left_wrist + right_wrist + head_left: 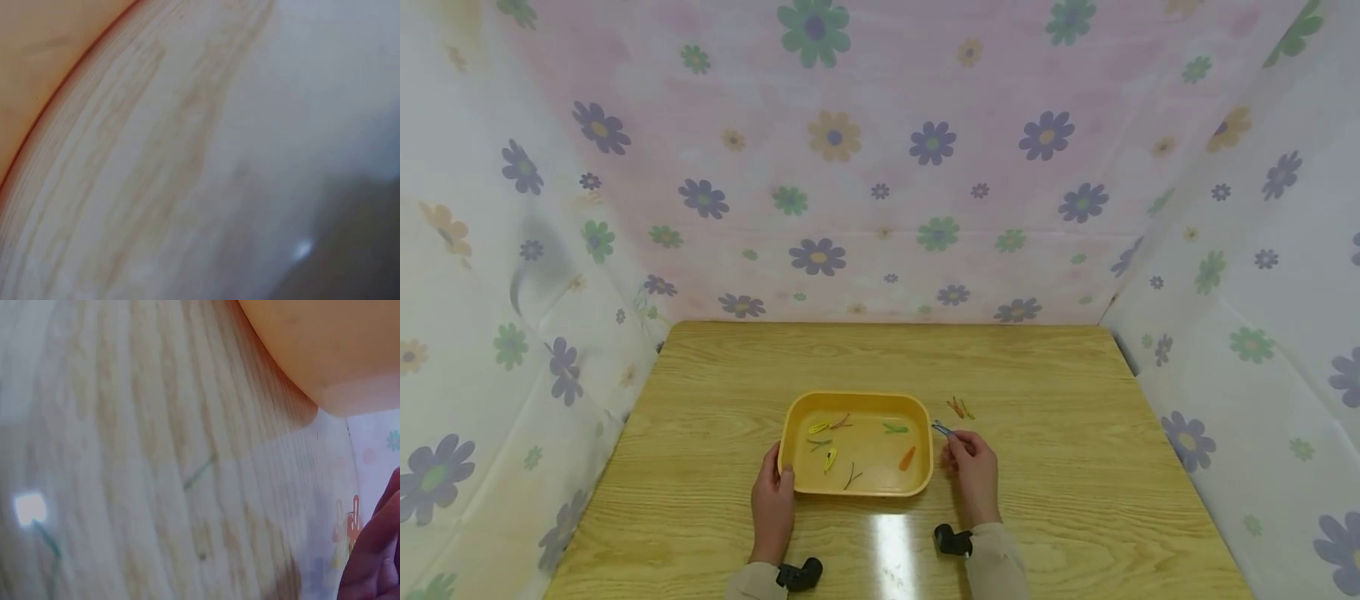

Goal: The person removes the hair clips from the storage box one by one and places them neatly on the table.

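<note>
A yellow tray (859, 486) with rounded corners sits on the wooden table. My left hand (772, 505) grips its left side, the thumb at the near-left rim. Just beyond the right rim, my right hand (976, 473) pinches a blue hair clip (942, 428) between thumb and fingers. Inside the tray lie several clips, among them a yellow hair clip (830, 460), a green hair clip (896, 429) and an orange hair clip (907, 457). In the right wrist view, only part of the right hand's fingers shows at the lower right edge; the blue clip is hidden there.
On the table (1075, 467), behind the right hand, lie a reddish-orange hair clip (955, 407) and a yellow-green hair clip (967, 409). Flower-printed cloth (880, 150) closes off the table's back and sides. The left wrist view is blurred, with the tray's wall (44, 50) at its upper left.
</note>
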`<state>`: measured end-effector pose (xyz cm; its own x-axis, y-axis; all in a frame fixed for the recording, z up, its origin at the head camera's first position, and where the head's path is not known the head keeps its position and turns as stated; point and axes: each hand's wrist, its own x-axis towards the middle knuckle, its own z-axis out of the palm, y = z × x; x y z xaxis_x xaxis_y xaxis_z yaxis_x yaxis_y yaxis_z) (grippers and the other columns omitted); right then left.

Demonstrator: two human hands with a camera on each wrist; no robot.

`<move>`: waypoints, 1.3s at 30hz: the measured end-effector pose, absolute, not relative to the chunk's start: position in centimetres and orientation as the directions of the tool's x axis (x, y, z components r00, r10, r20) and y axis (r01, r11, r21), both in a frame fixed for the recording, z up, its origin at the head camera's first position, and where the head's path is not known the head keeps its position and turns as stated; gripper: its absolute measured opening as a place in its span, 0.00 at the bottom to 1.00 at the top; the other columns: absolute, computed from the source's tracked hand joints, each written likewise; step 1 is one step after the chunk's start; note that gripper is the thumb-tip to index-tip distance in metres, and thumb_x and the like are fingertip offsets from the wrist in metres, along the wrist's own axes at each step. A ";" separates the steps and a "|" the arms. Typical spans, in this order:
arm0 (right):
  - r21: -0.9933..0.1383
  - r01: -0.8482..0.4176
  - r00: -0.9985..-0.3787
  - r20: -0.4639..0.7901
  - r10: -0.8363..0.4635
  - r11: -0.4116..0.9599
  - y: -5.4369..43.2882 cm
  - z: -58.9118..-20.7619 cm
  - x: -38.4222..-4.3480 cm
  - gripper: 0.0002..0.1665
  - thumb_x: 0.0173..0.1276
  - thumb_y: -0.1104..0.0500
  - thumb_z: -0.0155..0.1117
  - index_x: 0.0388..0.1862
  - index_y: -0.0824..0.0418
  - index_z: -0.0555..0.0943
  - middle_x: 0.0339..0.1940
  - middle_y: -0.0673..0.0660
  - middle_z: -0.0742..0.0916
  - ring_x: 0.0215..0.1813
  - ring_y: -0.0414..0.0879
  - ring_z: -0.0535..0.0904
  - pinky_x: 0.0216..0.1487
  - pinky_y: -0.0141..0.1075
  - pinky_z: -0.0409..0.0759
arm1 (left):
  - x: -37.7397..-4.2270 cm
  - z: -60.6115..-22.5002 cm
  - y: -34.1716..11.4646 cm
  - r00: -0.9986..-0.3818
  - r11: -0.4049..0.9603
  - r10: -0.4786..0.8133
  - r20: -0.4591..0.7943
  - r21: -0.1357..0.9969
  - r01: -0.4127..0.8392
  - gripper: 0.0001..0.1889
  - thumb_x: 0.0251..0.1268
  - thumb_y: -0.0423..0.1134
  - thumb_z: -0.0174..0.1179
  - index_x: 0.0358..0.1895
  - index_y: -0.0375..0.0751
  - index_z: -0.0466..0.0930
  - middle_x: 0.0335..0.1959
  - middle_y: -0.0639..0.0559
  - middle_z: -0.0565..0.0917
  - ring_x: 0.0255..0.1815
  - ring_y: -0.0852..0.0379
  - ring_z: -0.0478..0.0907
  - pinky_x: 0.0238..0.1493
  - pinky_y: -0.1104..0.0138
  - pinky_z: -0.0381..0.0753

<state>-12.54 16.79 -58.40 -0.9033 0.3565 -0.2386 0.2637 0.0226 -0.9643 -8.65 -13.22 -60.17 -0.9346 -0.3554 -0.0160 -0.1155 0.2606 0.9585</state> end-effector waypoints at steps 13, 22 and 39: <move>-0.956 0.293 -0.889 -0.272 0.368 0.001 17.4 -59.0 -12.6 0.11 0.64 0.62 0.55 0.42 0.69 0.75 0.33 0.64 0.81 0.32 0.47 0.78 0.33 0.33 0.80 | -8.6 -60.2 -13.2 -0.937 0.274 -0.349 -0.001 0.956 -0.102 0.21 0.67 0.41 0.44 0.63 0.50 0.63 0.61 0.55 0.66 0.60 0.59 0.63 0.56 0.60 0.68; -0.951 0.307 -0.889 -0.297 0.347 -0.028 18.0 -59.3 -13.2 0.12 0.66 0.63 0.53 0.44 0.70 0.75 0.34 0.63 0.82 0.32 0.47 0.81 0.32 0.31 0.80 | -8.6 -60.2 -13.1 -0.940 0.271 -0.342 -0.003 0.957 -0.102 0.21 0.67 0.41 0.44 0.63 0.51 0.63 0.61 0.56 0.66 0.60 0.60 0.63 0.55 0.60 0.68; -0.925 0.378 -0.876 -0.366 0.315 -0.023 18.9 -58.8 -14.8 0.14 0.64 0.61 0.55 0.46 0.68 0.76 0.30 0.62 0.83 0.28 0.48 0.82 0.27 0.34 0.80 | -8.6 -60.3 -13.2 -0.938 0.271 -0.346 0.030 0.960 -0.070 0.20 0.67 0.41 0.44 0.62 0.53 0.64 0.60 0.58 0.67 0.59 0.62 0.64 0.55 0.62 0.68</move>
<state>-14.79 18.92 -58.77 -0.8760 0.3145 -0.3657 0.3782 -0.0228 -0.9254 -8.56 -13.22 -60.33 -0.9377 -0.3462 0.0296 -0.0698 0.2713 0.9600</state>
